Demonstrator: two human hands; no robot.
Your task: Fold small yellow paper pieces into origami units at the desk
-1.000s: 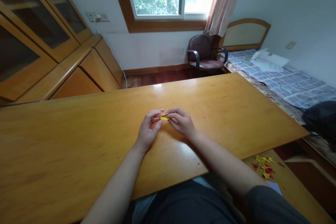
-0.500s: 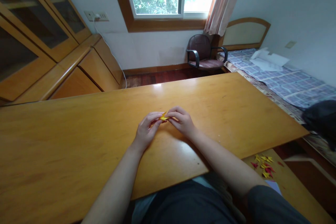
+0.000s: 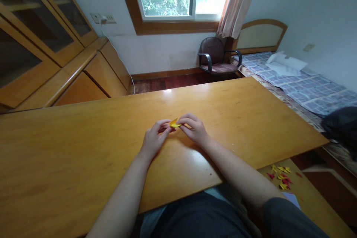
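On the wooden desk (image 3: 83, 137), both hands—left hand (image 3: 153, 142), right hand (image 3: 195, 131)—pinch a yellow paper piece (image 3: 174, 123) between their fingertips.

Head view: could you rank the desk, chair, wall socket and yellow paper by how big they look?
1. The desk, filling most of the frame.
2. The chair, far off.
3. The wall socket.
4. The yellow paper, partly covered, so only narrowly last.

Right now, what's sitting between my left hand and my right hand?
A small yellow folded paper piece, pinched by fingertips of the left hand and right hand, over the wooden desk. The head view shows it.
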